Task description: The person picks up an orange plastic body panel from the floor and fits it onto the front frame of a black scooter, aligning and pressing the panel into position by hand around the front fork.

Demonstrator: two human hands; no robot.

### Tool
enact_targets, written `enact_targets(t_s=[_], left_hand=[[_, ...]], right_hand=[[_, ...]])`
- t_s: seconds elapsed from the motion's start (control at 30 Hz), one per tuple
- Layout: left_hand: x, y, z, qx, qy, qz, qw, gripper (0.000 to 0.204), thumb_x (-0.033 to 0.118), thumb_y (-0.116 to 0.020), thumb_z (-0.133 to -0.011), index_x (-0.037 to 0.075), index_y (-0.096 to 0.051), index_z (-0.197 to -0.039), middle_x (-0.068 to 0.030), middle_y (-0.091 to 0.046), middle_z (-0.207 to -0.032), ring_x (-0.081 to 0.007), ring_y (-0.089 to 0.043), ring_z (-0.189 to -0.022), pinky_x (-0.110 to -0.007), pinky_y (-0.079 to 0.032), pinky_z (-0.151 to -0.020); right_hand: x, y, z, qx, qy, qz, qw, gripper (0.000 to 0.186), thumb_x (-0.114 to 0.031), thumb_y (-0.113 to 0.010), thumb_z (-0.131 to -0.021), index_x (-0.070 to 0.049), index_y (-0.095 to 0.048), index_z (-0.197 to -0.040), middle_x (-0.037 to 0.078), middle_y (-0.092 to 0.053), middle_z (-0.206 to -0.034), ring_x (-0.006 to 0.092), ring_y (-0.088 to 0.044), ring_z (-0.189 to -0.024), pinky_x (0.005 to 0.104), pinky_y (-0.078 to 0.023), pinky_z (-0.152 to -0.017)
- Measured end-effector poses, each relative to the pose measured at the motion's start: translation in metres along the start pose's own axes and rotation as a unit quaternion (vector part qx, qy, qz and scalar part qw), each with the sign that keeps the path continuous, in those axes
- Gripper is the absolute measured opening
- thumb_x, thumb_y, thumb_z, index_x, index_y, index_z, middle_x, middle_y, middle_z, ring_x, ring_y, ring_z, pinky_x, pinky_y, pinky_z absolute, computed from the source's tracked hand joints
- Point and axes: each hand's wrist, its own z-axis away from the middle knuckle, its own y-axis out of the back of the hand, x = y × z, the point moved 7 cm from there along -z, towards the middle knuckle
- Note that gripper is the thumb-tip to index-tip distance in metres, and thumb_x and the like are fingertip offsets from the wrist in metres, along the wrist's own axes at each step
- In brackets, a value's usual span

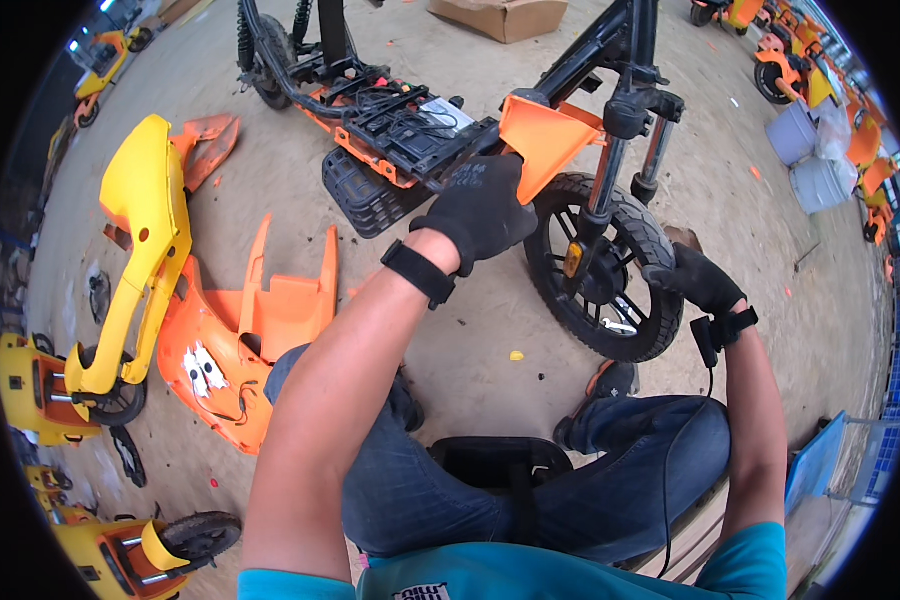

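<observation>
My left hand [482,205], in a black glove, is closed at the lower edge of an orange plastic piece [545,135] on the partly stripped scooter's front end; its fingertips are mostly hidden. My right hand [695,280], also gloved, grips the side of the front tyre [650,335]. The black fork [595,215] with an amber reflector [573,260] stands between my hands. Behind them is the scooter's bare deck [390,130] with wiring and a black slatted tray [365,195] below it. A silver tool-like piece [618,325] shows within the wheel.
Yellow [140,190] and orange [225,370] body panels lie to my left, near yellow scooters [110,560]. A cardboard box [495,18] is behind. Pale buckets [820,185] and orange scooters [790,70] line the right. A blue board [815,460] is at lower right.
</observation>
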Motion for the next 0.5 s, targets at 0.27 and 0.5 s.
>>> enact_targets(t_s=[0.27,0.5], left_hand=[[0.005,0.003,0.001,0.037,-0.05,-0.018,0.998,0.029,0.016,-0.07,-0.074,-0.004,-0.06,-0.092,-0.0255,-0.064,-0.089,-0.042,-0.064,-0.089,-0.046,-0.051,-0.078],[0.002,-0.009,0.002,0.107,-0.117,-0.029,0.987,0.035,0.02,-0.073,-0.077,-0.002,-0.052,-0.094,-0.0209,-0.057,-0.082,-0.0407,-0.058,-0.082,-0.047,-0.047,-0.071]], right_hand=[[0.025,0.008,-0.01,0.031,0.032,0.097,0.994,0.068,-0.056,-0.07,-0.085,0.008,-0.062,-0.106,0.016,-0.062,-0.087,0.0233,-0.057,-0.081,0.0382,-0.047,-0.077],[-0.03,0.024,0.024,0.21,0.068,0.356,0.908,0.056,-0.053,-0.072,-0.081,0.0,-0.063,-0.095,0.024,-0.064,-0.086,0.0376,-0.064,-0.085,0.0448,-0.05,-0.075]])
